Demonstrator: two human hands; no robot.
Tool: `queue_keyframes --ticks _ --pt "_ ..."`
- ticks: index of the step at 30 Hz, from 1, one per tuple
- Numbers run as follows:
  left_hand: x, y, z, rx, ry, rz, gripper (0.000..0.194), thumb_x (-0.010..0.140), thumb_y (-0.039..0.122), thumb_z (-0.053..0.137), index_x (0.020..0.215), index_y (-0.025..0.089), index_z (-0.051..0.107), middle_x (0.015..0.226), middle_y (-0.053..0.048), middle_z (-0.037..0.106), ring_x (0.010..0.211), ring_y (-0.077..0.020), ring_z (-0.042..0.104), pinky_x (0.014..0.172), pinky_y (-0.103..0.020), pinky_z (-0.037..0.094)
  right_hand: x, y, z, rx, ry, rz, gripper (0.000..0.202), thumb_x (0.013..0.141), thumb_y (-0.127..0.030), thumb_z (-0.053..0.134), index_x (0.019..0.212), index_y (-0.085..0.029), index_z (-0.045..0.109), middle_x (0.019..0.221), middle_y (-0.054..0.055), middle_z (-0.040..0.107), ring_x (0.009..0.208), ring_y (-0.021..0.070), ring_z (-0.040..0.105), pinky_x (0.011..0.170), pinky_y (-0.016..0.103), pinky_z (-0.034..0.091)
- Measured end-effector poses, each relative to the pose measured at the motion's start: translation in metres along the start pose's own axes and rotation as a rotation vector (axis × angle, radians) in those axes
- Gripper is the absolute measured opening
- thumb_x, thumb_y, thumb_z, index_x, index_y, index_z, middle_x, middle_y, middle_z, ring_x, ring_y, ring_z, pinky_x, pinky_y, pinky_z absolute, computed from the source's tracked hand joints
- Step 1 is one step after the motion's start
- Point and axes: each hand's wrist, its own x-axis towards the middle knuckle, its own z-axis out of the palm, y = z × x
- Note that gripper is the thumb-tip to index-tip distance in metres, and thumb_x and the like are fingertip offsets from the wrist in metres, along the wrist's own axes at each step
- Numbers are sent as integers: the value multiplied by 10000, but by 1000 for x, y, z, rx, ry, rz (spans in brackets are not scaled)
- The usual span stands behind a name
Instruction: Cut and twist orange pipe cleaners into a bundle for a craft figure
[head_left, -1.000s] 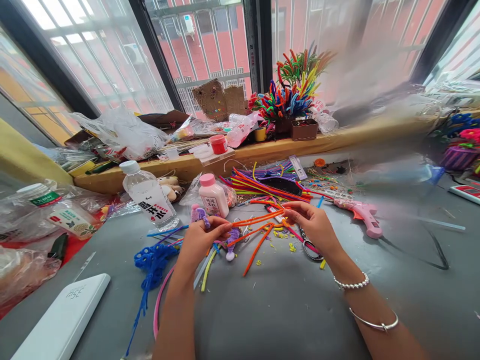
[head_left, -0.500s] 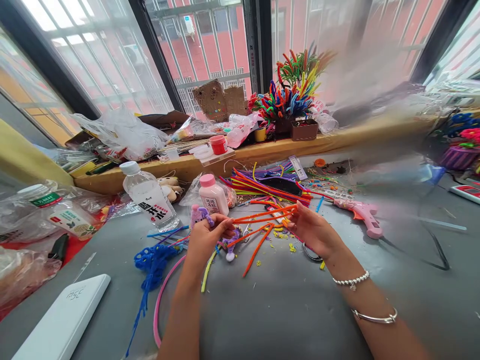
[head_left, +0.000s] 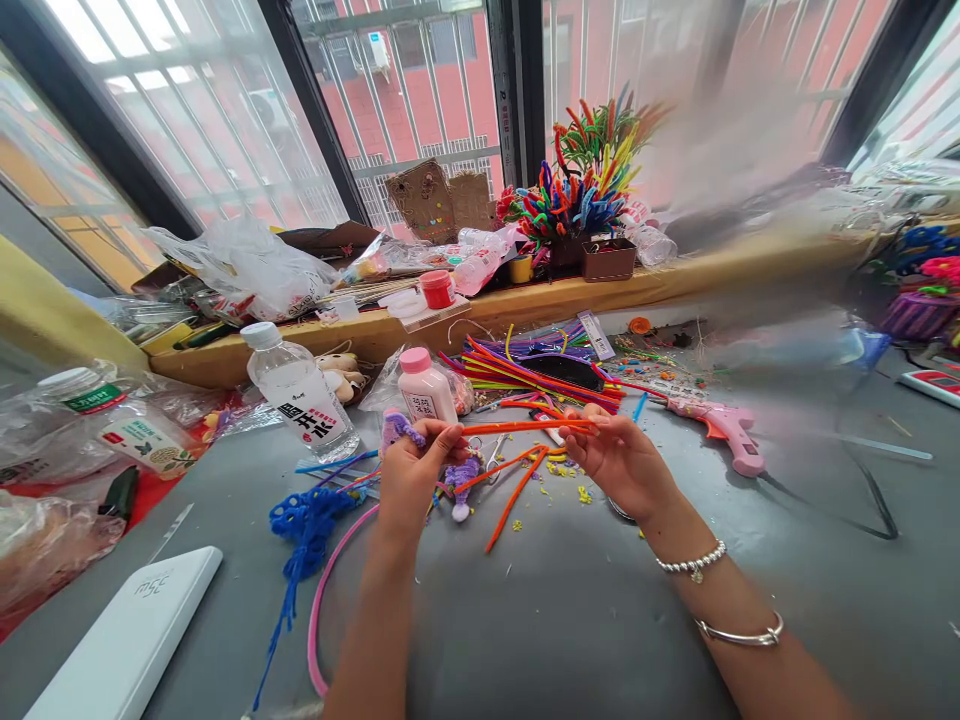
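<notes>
1. Left hand [head_left: 416, 465]: thumb and forefinger are pinched shut on one end of the orange stems [head_left: 525, 427], the other fingers curled in.
2. Right hand [head_left: 622, 460]: fingertips are closed on the stems' other end, the remaining fingers loosely bent, palm partly open.
3. The orange stems run nearly level between the hands, above the table [head_left: 525, 630].
4. Below them, a loose stem [head_left: 516, 500] lies slanting on the table, near yellow bits [head_left: 583, 495].
5. A purple figure [head_left: 461, 480] is just beside the left hand; whether they touch, I cannot tell.
6. Left of that hand are blue yarn [head_left: 307, 525] and a curved pink strip [head_left: 319, 610]; the white device [head_left: 124, 640] lies further left.
7. Beyond the hands, a water bottle [head_left: 304, 400] and a pink bottle [head_left: 427, 388] stand upright, with a bundle [head_left: 540, 372] of coloured stems right of them.
8. A pink glue gun [head_left: 720, 425] lies right of the bundle.
9. Flowers [head_left: 577, 205] of coloured stems stand on the sill [head_left: 360, 330].
</notes>
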Motion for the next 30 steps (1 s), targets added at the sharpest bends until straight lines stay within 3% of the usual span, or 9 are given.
queue_keyframes --ticks 5,9,13,16,19,23,27,30 --pt "-6 5 6 90 -33 84 166 672 307 594 669 144 563 575 21 586 552 -103 581 575 -210 476 4 -3 -7 -194 148 -43 188 709 -320 502 581 -191 453 769 24 599 659 140 594 639 283 503" --pt "-7 4 6 189 -4 138 153 665 301 593 659 149 584 571 12 592 553 -113 581 570 -212 472 4 -6 -6 -716 323 -376 241 722 -420 553 733 -180 562 781 45 587 722 173 563 641 305 476" --pt "-6 -1 8 316 -109 202 162 667 321 589 673 161 606 583 0 603 555 -126 579 553 -217 464 0 2 1 -1221 75 -697 244 716 -392 599 864 -201 631 858 67 616 846 207 531 770 348 412" --pt "-8 -3 13 371 -179 251 159 688 325 570 675 171 610 601 -3 611 554 -122 577 547 -209 455 -2 11 7 -1420 -53 -774 235 711 -379 612 886 -225 643 846 54 637 845 217 523 770 361 376" --pt "-10 -3 18 405 -226 290 144 689 312 571 666 176 614 600 -3 614 543 -121 575 550 -210 451 -3 16 10 -1457 -46 -769 129 767 -318 566 776 -224 654 754 34 647 773 197 532 739 349 364" --pt "-10 -2 19 404 -211 271 146 685 309 575 653 171 611 585 -2 607 539 -121 577 544 -209 449 -3 11 8 -1321 24 -744 131 784 -286 546 734 -211 642 727 33 645 734 182 535 715 318 388" --pt "-7 -2 11 288 -134 192 173 682 332 579 670 160 595 581 3 603 548 -118 583 553 -208 464 0 4 -4 -1251 315 -675 205 788 -332 519 699 -179 622 656 39 607 619 171 515 610 297 396" --pt "-5 -1 6 224 -106 131 201 651 351 607 668 151 596 581 3 604 551 -126 589 561 -219 479 1 0 -10 -1300 462 -676 216 794 -341 499 862 -185 632 684 39 599 634 183 502 635 319 394"
